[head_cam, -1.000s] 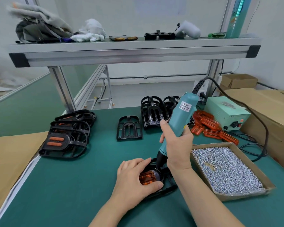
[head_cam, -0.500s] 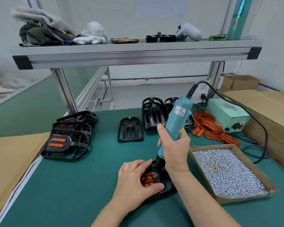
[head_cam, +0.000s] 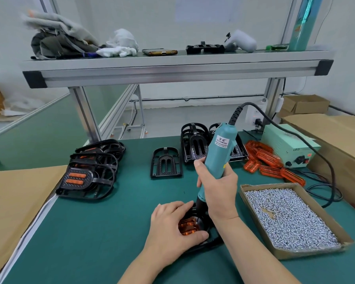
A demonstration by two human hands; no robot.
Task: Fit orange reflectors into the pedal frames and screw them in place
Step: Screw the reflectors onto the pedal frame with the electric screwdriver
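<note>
At the near centre of the green bench mat [head_cam: 90, 232], your left hand [head_cam: 172, 228] lies over one black plastic pedal frame [head_cam: 203, 225], thumb and fingers curled round the translucent orange ribbed reflector [head_cam: 188, 227] seated in it. The reflector is amber, glossy and rounded at its corners, and about half of it is hidden by your fingers. Your right hand [head_cam: 217, 187] grips the teal corded electric screwdriver [head_cam: 219, 152], fingers wrapped round its barrel. The tool leans slightly away from you, and its bit meets the reflector's far right corner.

Counts:
- One frame is under your hands.
- One empty black pedal frame [head_cam: 166, 162] lies flat and alone at mid-bench.
- Two upright stacks of empty black frames [head_cam: 193, 144] stand behind the screwdriver (the right stack is mostly hidden).
- One pile of finished black frames [head_cam: 86, 177] sits at the left. Its top frame shows two orange bars, and how many frames lie in the pile cannot be told.
- One heap of loose orange reflectors [head_cam: 271, 162] lies at the right, overlapping too much to count.
- One shallow cardboard tray [head_cam: 307, 254], filled with small silver screws [head_cam: 291, 218], is just right of your right forearm.
- One pale green power supply box [head_cam: 289, 148] stands behind the loose reflectors.
</note>
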